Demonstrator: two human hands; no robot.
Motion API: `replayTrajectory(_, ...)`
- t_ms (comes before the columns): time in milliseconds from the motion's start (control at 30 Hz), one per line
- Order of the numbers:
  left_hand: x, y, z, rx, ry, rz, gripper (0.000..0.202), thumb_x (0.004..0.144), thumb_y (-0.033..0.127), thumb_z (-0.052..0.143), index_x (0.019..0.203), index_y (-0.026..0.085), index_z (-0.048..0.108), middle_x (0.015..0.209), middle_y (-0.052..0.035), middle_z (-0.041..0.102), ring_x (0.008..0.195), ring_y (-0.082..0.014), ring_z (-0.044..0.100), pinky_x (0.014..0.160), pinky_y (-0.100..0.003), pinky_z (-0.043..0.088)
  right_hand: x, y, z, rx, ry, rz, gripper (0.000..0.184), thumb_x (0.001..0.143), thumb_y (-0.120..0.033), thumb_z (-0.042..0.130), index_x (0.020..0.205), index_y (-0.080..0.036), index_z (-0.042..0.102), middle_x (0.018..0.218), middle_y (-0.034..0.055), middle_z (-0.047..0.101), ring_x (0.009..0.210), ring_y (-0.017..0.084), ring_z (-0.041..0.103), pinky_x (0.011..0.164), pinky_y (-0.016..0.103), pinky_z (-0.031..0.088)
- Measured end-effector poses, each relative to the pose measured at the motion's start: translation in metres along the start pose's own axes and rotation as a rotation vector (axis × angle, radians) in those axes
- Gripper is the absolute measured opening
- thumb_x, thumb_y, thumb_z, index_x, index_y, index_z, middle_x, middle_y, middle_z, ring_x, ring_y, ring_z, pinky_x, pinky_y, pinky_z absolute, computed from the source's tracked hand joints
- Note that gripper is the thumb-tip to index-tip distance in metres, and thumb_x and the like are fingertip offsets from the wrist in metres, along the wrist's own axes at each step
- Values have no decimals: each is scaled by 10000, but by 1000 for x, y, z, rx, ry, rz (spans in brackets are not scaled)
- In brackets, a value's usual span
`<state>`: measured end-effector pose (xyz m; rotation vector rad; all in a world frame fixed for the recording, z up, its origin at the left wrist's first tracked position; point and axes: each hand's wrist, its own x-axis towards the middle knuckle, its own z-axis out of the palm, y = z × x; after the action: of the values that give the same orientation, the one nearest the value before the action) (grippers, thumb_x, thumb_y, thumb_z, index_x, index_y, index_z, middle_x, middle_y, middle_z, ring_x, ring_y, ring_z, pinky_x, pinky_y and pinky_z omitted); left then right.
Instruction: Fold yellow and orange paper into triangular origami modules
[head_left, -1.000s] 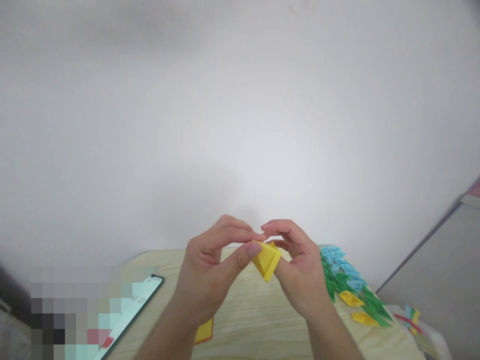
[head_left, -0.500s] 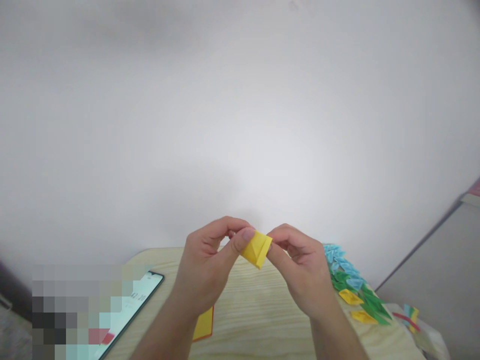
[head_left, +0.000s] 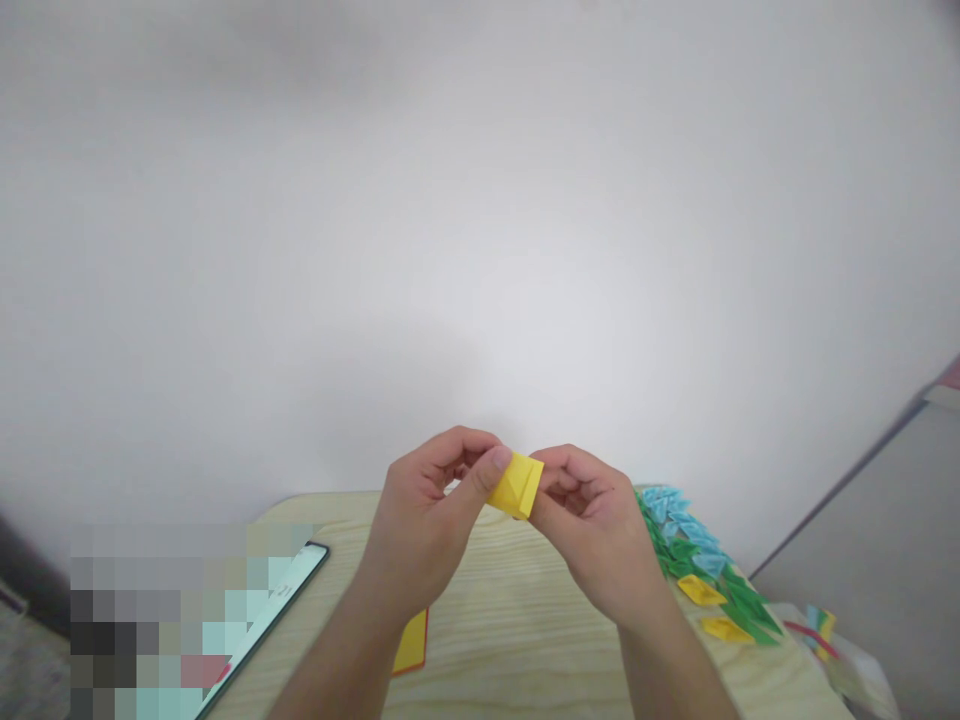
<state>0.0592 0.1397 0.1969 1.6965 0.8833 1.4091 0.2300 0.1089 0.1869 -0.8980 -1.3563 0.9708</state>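
Note:
A small folded piece of yellow paper (head_left: 517, 484) is held above the light wooden table (head_left: 517, 630), pinched from both sides. My left hand (head_left: 431, 520) grips its left edge, thumb on top and fingers curled behind. My right hand (head_left: 592, 530) pinches its right edge with thumb and curled fingers. The paper is folded into a compact shape with diagonal creases showing.
A pile of small folded paper pieces lies at the table's right: blue (head_left: 675, 510), green (head_left: 739, 590) and two yellow ones (head_left: 701, 590). A yellow sheet (head_left: 411, 642) lies under my left forearm. A phone (head_left: 262, 620) lies at the left. A white wall stands behind.
Both hands have drawn closer together and risen slightly. The yellow paper has been pressed from an open, tent-like shape into a smaller, flatter fold.

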Motion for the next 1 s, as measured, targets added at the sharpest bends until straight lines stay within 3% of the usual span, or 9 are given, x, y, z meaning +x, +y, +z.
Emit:
replayTrajectory(267, 0, 0, -12, 39, -110, 79, 131, 931, 365, 751, 982, 245, 767, 894, -22, 719, 867, -182, 598, 809, -327, 456, 2, 1, -5, -26, 137, -104, 130, 864, -304, 825, 916, -218, 743, 806, 15, 732, 729, 159, 648, 684, 284, 521)
replayTrajectory(400, -4, -1, -14, 40, -84, 105, 94, 925, 337, 761, 985, 268, 782, 835, -9, 696, 817, -172, 591, 790, -323, 459, 0, -2, -5, -44, 188, -176, 118, 854, -261, 823, 946, -240, 753, 882, 25, 745, 823, 186, 671, 736, 306, 543)
replayTrajectory(600, -10, -6, -11, 29, -47, 208, 106, 933, 249, 750, 1029, 280, 782, 959, -17, 755, 895, -180, 670, 827, -311, 506, 1, -6, -3, -5, 222, -182, 139, 875, -235, 803, 1001, -245, 745, 927, 29, 745, 846, 184, 682, 759, 310, 566)
replayTrajectory(833, -11, -6, -11, 157, -4, 388, 243, 933, 91, 685, 1085, 269, 751, 1036, -22, 747, 966, -179, 688, 872, -307, 523, 8, 2, -8, 174, 196, -156, 124, 941, -303, 706, 1020, -241, 779, 804, 18, 732, 732, 187, 682, 692, 348, 603)
replayTrajectory(1000, -11, -3, -7, 239, -7, 524, 355, 870, 19, 690, 1131, 254, 737, 1070, -48, 751, 1006, -215, 692, 906, -355, 543, 8, 5, -9, 163, 219, -162, 179, 842, -308, 828, 1001, -234, 790, 783, 8, 727, 677, 170, 670, 661, 327, 587)
